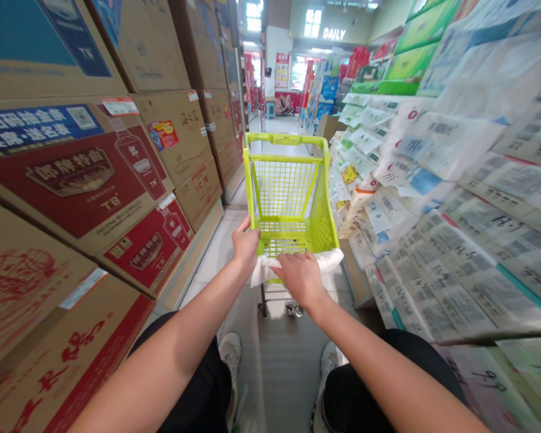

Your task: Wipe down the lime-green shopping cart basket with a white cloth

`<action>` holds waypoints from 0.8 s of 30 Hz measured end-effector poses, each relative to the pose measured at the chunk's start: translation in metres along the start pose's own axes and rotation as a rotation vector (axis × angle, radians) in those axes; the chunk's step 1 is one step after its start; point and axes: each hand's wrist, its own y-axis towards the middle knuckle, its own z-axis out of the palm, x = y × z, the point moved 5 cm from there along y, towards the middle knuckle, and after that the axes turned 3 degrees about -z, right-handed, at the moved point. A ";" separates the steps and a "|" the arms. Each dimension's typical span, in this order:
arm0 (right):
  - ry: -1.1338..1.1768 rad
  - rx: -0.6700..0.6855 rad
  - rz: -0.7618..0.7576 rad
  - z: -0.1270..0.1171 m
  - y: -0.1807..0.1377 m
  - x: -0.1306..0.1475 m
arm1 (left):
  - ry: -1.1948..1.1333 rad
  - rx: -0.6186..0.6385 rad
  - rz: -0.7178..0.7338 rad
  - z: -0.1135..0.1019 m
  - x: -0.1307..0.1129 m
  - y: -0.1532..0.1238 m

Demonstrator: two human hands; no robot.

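Gripping cart rim: left hand closed | right hand flat, open grip on white cloth

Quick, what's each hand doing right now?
Left hand: closed on the cart's near rim.
Right hand: resting flat on the white cloth.

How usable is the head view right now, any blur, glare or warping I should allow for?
Head view: sharp in the middle, on the green cart, left hand and right hand on the white cloth; the sacks at right smear with blur; the cartons at left bow from wide-angle distortion; the far windows blow out.
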 end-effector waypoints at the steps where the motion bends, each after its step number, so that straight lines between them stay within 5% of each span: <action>1: 0.003 -0.003 -0.005 0.000 0.000 0.003 | -0.006 -0.014 -0.004 0.003 0.002 -0.004; 6: 0.024 -0.017 -0.022 -0.002 0.000 0.009 | -0.024 -0.010 -0.043 0.005 0.007 -0.007; 13: 0.020 -0.038 -0.025 -0.007 -0.003 -0.012 | -0.025 0.001 -0.146 -0.015 -0.001 0.029; 18: 0.022 -0.058 0.014 -0.009 -0.007 -0.024 | 0.027 -0.022 -0.059 -0.021 -0.004 0.044; 24: 0.039 -0.029 0.014 -0.003 -0.002 -0.021 | 0.076 -0.041 0.060 -0.003 0.004 0.025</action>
